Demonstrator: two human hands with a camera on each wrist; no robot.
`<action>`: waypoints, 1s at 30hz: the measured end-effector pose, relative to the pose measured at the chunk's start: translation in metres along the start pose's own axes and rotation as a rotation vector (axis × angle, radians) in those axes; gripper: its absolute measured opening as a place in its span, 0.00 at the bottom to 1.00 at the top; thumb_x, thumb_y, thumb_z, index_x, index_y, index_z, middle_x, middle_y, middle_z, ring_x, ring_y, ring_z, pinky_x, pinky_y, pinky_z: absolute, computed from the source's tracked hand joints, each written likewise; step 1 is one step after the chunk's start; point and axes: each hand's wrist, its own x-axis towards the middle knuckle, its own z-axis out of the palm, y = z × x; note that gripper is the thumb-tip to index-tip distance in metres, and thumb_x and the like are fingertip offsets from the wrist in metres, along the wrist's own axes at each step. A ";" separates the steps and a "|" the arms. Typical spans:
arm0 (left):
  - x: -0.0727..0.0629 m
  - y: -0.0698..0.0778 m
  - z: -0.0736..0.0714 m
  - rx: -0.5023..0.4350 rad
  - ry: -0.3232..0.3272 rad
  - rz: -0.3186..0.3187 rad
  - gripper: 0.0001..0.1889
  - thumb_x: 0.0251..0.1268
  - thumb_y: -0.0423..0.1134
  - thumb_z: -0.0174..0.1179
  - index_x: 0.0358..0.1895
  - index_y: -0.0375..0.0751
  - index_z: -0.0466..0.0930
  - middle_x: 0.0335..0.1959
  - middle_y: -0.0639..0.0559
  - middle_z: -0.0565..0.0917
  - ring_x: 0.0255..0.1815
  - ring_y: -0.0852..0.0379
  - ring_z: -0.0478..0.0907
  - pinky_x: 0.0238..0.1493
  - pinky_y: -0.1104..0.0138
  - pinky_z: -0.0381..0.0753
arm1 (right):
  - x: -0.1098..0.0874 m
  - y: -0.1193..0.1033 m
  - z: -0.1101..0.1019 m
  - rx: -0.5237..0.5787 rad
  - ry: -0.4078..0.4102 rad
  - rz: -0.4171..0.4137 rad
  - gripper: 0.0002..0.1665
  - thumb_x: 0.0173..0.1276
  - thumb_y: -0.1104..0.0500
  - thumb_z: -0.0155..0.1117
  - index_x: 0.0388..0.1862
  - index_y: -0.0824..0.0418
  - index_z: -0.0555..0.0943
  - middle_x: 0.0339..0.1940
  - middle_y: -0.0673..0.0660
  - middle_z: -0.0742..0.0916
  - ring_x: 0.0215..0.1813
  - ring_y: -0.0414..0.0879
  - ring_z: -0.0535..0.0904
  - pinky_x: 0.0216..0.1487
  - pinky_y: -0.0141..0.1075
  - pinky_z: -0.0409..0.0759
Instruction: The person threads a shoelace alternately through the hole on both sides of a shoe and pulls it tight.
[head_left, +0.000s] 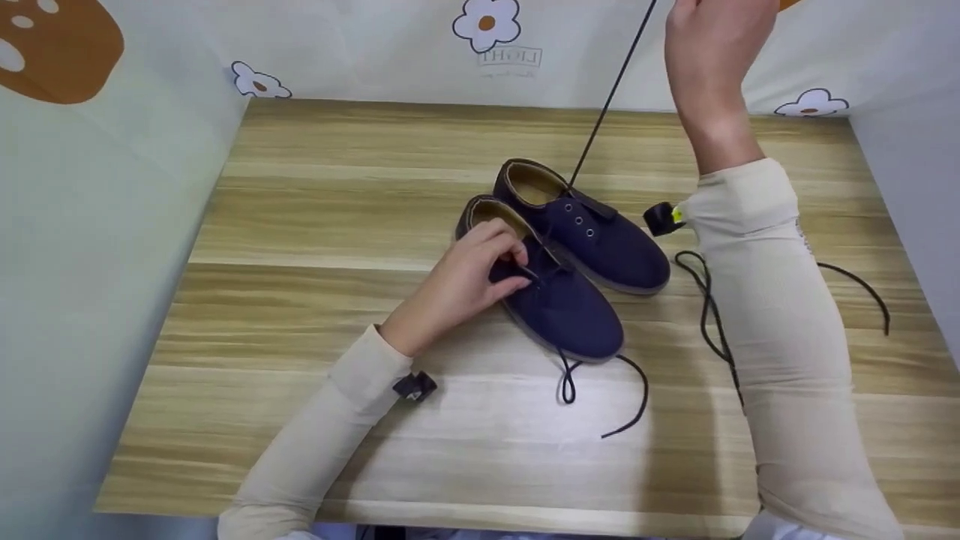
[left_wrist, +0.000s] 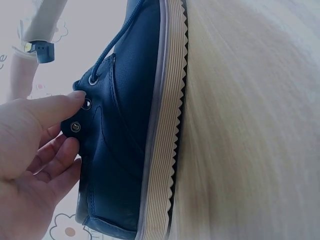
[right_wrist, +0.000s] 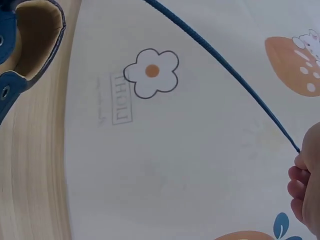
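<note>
Two navy lace-up shoes lie side by side, toes toward the lower right: a near shoe (head_left: 574, 322) and a far shoe (head_left: 628, 253). My left hand (head_left: 474, 266) pinches the eyelet flap of the near shoe. In the left wrist view, the thumb presses beside a metal eyelet (left_wrist: 75, 127) and the other fingers lie behind the flap; a lace (left_wrist: 116, 41) passes through another eyelet. Raised high, my right hand (head_left: 720, 41) grips a dark shoelace (head_left: 611, 97), stretched straight down toward the far shoe's opening. The right wrist view shows its fingers curled on the lace (right_wrist: 225, 65).
Loose lace (head_left: 645, 390) curls on the wooden table (head_left: 300, 300) by the near shoe's toe. More lace (head_left: 705, 296) lies looped under my right forearm, its tip (head_left: 886, 322) out to the right. A flower-patterned sheet (head_left: 360, 52) rises behind the table.
</note>
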 end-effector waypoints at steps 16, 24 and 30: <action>-0.004 -0.002 0.004 0.010 0.078 0.068 0.14 0.61 0.34 0.66 0.50 0.45 0.83 0.49 0.49 0.79 0.56 0.51 0.75 0.62 0.60 0.75 | -0.091 -0.062 -0.026 0.394 -0.667 -0.282 0.06 0.68 0.62 0.66 0.38 0.63 0.87 0.37 0.56 0.91 0.35 0.42 0.85 0.41 0.24 0.79; -0.008 -0.001 0.004 0.058 0.097 0.080 0.15 0.62 0.35 0.65 0.53 0.45 0.83 0.51 0.46 0.79 0.56 0.49 0.75 0.61 0.57 0.76 | -0.092 -0.093 -0.029 0.571 -0.553 -0.327 0.08 0.69 0.61 0.64 0.38 0.66 0.86 0.34 0.56 0.91 0.33 0.39 0.83 0.40 0.25 0.79; -0.011 0.000 0.004 0.048 0.091 0.107 0.14 0.63 0.35 0.65 0.52 0.43 0.84 0.52 0.44 0.80 0.58 0.47 0.75 0.63 0.56 0.75 | -0.112 -0.085 -0.013 0.350 -0.781 -0.250 0.05 0.67 0.64 0.64 0.36 0.63 0.87 0.33 0.56 0.90 0.33 0.43 0.83 0.39 0.31 0.81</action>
